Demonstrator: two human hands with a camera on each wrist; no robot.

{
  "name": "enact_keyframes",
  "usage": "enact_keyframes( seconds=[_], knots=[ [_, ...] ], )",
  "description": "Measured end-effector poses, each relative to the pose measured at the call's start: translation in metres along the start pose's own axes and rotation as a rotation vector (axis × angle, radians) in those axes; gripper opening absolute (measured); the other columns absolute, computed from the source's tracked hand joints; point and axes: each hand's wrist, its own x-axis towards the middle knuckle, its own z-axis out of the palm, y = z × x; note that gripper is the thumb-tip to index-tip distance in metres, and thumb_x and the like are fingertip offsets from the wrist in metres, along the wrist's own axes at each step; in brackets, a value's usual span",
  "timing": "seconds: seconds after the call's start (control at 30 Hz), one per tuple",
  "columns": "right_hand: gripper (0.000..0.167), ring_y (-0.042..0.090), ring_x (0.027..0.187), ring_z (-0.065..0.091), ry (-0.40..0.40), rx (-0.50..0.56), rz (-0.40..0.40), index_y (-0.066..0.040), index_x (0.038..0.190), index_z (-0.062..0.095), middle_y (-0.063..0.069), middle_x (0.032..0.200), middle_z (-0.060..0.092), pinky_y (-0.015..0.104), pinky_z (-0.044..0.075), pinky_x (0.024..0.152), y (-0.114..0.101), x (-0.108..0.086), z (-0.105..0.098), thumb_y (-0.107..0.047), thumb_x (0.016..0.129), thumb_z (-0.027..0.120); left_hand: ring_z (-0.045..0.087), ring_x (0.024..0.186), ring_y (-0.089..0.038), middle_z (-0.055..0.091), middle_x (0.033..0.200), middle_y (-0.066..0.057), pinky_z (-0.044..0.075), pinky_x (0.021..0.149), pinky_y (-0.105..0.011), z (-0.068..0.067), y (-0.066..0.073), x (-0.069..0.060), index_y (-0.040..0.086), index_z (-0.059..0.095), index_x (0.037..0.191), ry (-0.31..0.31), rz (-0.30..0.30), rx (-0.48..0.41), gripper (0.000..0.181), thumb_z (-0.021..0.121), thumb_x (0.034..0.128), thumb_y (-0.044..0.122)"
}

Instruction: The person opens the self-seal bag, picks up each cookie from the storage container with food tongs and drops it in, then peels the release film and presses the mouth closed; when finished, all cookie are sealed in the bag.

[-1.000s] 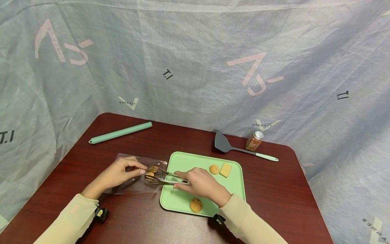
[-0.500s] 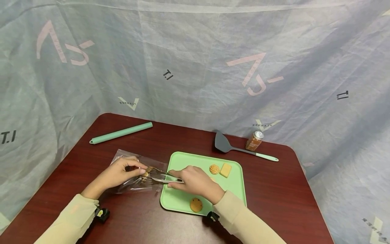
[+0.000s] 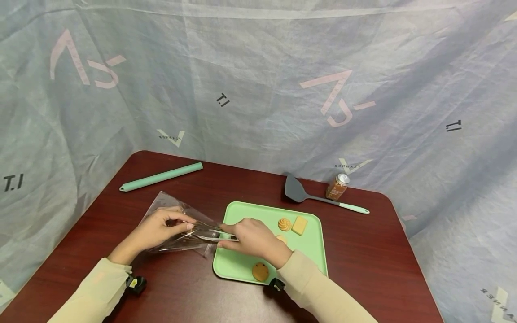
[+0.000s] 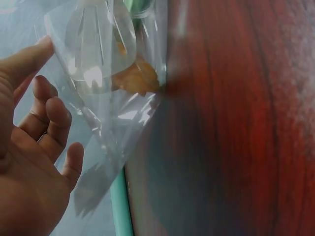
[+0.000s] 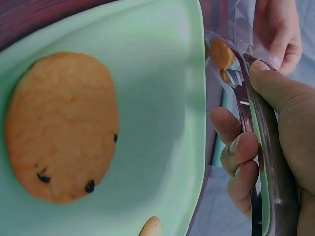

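Observation:
In the head view my left hand [image 3: 155, 228] pinches the mouth edge of a clear plastic bag [image 3: 164, 200] between thumb and forefinger. My right hand [image 3: 255, 240] grips metal food tongs [image 3: 214, 239], which point left into the bag. Through the film in the left wrist view, a golden cookie [image 4: 138, 77] shows beside the slotted tong head [image 4: 98, 39]; whether the tongs still clasp it I cannot tell. A light green tray [image 3: 234, 267] lies under my right hand. It bears a chip cookie [image 3: 260, 272], a swirl cookie [image 3: 284, 224], a rectangular biscuit [image 3: 299, 225] and a partly hidden pale cookie [image 3: 282, 238].
A green rolling-pin-like rod [image 3: 161, 176] lies at the back left of the dark red table [image 3: 226, 305]. Behind the tray are a grey spatula [image 3: 295, 189] with a pale handle and a brown jar [image 3: 337, 187] with a silver lid. A grey cloth [image 3: 258, 89] hangs behind.
My right hand has moved left, taking the tongs and cookie deeper into the bag. The bag has lifted and bulged. My left hand has stayed nearly still.

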Motion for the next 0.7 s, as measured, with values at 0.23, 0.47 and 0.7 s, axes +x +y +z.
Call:
enact_keyframes(
  seconds=[0.23,0.47,0.7],
  knots=[
    [0.052,-0.003,0.048,0.045,0.007,-0.030,0.006,-0.021,0.135,0.068,-0.014,0.056,0.052,0.023,0.043,0.049,-0.002,0.001,-0.001,-0.058,0.098,0.059,0.048,0.068,-0.009,0.060,0.078,0.011,0.043,0.058,-0.026,0.003,-0.003,0.000,0.017,0.082,0.103,0.013,-0.010,0.006,0.014,0.080,0.0896,0.015],
    [0.054,-0.002,0.046,0.042,0.004,-0.017,0.017,-0.021,0.134,0.068,-0.017,0.050,0.043,0.024,0.040,0.046,0.000,-0.005,-0.002,-0.059,0.096,0.062,0.063,0.089,-0.017,0.070,0.096,0.011,0.049,0.073,-0.024,0.002,-0.002,-0.002,0.015,0.082,0.104,0.015,-0.043,0.021,0.012,0.078,0.0920,0.016],
    [0.054,-0.005,0.048,0.043,0.049,0.045,0.021,-0.019,0.135,0.067,-0.020,0.055,0.045,0.022,0.037,0.044,0.011,-0.032,-0.010,-0.057,0.096,0.064,0.062,0.084,-0.011,0.072,0.095,0.006,0.049,0.070,-0.027,0.002,-0.003,-0.003,0.012,0.081,0.104,0.028,-0.019,-0.008,0.014,0.078,0.0908,0.009]
  ],
)
